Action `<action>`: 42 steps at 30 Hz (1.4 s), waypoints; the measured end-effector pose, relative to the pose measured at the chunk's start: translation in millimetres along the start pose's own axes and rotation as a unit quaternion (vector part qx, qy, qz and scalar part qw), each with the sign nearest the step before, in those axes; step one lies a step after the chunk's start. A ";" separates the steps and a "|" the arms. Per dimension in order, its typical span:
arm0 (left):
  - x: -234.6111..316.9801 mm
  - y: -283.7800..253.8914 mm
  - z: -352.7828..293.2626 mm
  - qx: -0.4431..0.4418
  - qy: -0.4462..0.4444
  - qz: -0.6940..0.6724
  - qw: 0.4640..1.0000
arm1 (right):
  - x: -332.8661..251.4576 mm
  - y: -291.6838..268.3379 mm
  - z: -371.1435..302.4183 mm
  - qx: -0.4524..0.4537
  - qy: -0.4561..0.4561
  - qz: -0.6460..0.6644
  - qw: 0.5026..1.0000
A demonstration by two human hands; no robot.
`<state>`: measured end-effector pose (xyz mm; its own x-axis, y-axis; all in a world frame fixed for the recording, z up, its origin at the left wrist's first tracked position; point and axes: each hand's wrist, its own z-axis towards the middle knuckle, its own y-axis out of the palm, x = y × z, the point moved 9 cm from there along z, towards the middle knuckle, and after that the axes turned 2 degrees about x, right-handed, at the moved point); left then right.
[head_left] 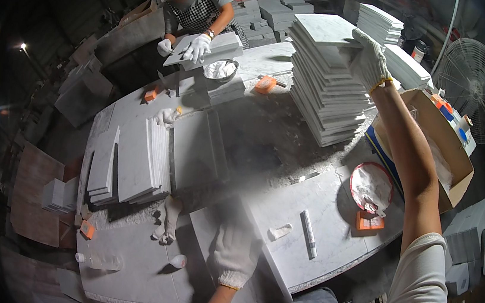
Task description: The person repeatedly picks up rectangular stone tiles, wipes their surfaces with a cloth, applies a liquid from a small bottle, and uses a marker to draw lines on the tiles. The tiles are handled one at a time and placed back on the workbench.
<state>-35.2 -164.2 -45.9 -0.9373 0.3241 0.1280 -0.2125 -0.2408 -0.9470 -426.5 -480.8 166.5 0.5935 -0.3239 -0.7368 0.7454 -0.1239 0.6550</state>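
Note:
My left hand [236,245], in a white knit glove, lies flat with its fingers stretched out on a pale marble tile [204,222] at the near edge of the table. A hazy smear partly blurs its fingertips. My right arm reaches far out to a tall stack of marble tiles [326,101]. There my gloved right hand [371,61] grips the right edge of the top tile [325,28], its fingers bent over the edge. The underside of that grip is hidden.
Across the table [132,276] a co-worker's gloved hands [197,48] handle a tile. Leaning tiles [139,164] stand left. A marker [308,234], powder bowl [371,187], orange block [370,220] and plastic bottle [99,261] lie about. A cardboard box [463,159] and fan [474,88] stand right.

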 end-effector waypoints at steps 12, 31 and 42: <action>5.2 -12.4 7.4 0.043 0.018 -0.025 0.999 | -2.2 -24.1 6.2 -0.043 0.179 -0.037 0.982; 6.3 -16.0 9.0 0.036 0.010 -0.030 0.999 | 11.7 -76.5 -23.3 -0.134 0.251 -0.399 0.872; 3.7 -11.8 -6.2 0.054 0.041 0.001 0.998 | 83.2 -20.9 -247.1 -0.290 0.376 -0.307 0.825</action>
<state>-34.4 -154.5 -36.1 -0.9131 0.3960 0.0976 -0.2434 -0.3371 -0.9095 -317.7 -273.3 50.1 -0.0910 0.3330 -0.9385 0.8662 0.4914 0.0904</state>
